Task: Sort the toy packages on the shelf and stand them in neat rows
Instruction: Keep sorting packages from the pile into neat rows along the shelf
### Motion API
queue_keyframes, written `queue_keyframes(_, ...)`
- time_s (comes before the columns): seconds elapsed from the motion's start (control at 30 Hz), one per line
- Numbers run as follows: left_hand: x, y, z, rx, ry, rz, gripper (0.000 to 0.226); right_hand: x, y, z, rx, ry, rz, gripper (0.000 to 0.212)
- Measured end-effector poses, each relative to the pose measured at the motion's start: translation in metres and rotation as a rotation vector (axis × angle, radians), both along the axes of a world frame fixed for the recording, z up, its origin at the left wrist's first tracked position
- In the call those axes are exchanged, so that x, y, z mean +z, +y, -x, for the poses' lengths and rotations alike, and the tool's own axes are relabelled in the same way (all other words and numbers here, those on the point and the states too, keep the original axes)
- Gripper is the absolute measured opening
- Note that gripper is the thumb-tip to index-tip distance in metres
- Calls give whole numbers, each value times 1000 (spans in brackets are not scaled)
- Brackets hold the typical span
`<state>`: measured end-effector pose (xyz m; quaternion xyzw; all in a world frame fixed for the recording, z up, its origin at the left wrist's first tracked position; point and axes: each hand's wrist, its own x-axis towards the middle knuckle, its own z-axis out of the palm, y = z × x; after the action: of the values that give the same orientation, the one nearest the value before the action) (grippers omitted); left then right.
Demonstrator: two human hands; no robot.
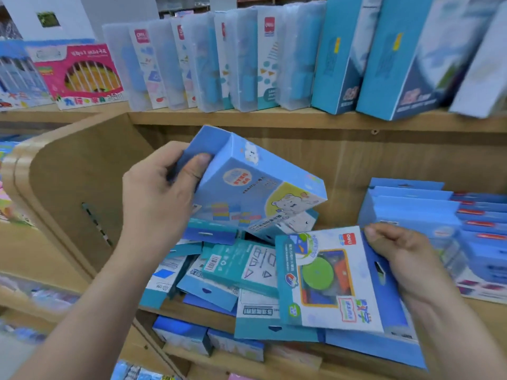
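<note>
Toy packages (225, 270) lie in a loose, crisscrossed heap on the middle shelf (485, 314). Several poke out past its front edge. A stood-up blue row (411, 209) sits at the right of the same shelf.

Risks, as I judge them from here:
- The heap overhangs the edge, so pulling one pack out could drag its neighbours off onto the shelf below.
- The bear box (255, 187) is held by one end only and tilted, with its far end low over the heap. If it slips it drops onto the pile and scatters it.
- The flat pack with the green disc (323, 278) lies across other packs. Lifting it fast may tip what leans on it.
- The right-hand row looks slightly slanted, so a bump from the wrist could knock it over.

Hands:
- The left hand (156, 193) is clamped on the bear box's upper end. The thumb presses its side face and the fingers wrap round the end flap. The box is up off the heap.
- The right hand (403, 256) grips the flat pack at its right edge, just beside the stood row. The thumb is on top near the corner and the fingers curl under. I can't tell whether that pack is fully lifted or partly resting on the heap.
</note>
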<state>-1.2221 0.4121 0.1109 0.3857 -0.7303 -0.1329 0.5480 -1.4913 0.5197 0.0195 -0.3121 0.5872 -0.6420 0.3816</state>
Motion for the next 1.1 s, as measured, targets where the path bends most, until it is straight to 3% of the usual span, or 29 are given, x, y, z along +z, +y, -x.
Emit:
queue_keyframes(0.1, 8, 8, 34, -108, -61, 43, 16, 20, 42, 21, -36, 102, 91, 21)
queue_keyframes(0.17, 12, 12, 61, -174, -91, 65, 13, 30, 67, 39, -61, 270, 111, 47)
queue_keyframes(0.2, 13, 14, 76, -198, -117, 75, 10, 34, 78, 48, -92, 365, 96, 45)
queue_keyframes(0.27, 13, 20, 105, -216, -219, 113, 14, 43, 100, 65, -153, 555, 66, 13)
queue_keyframes(0.3, 12, 23, 119, -209, -292, 151, 23, 43, 108, 75, -193, 670, 25, 16)
queue_keyframes(0.37, 8, 32, 148, -183, -418, 250, 30, 44, 126, 91, -183, 858, -106, 47)
queue_keyframes(0.4, 5, 36, 162, -176, -461, 297, 28, 41, 132, 98, -185, 922, -142, 51)
queue_keyframes(0.5, -14, 43, 208, -181, -573, 396, 26, 36, 148, 121, -228, 1058, -194, 14)
queue_keyframes(0.53, -22, 43, 222, -172, -617, 419, 30, 32, 151, 130, -236, 1086, -200, 4)
queue_keyframes(0.63, -44, 44, 255, -115, -745, 444, 31, 24, 162, 154, -177, 1070, -213, 19)
queue_keyframes(0.77, -67, 46, 281, -30, -831, 446, 28, 20, 166, 173, -73, 1043, -131, 17)
queue_keyframes(0.93, -86, 47, 298, 51, -847, 479, 33, 20, 155, 185, 63, 1062, -122, 19)
queue_keyframes(1.1, -96, 46, 310, 52, -840, 396, 32, 29, 127, 186, 220, 1111, -138, 39)
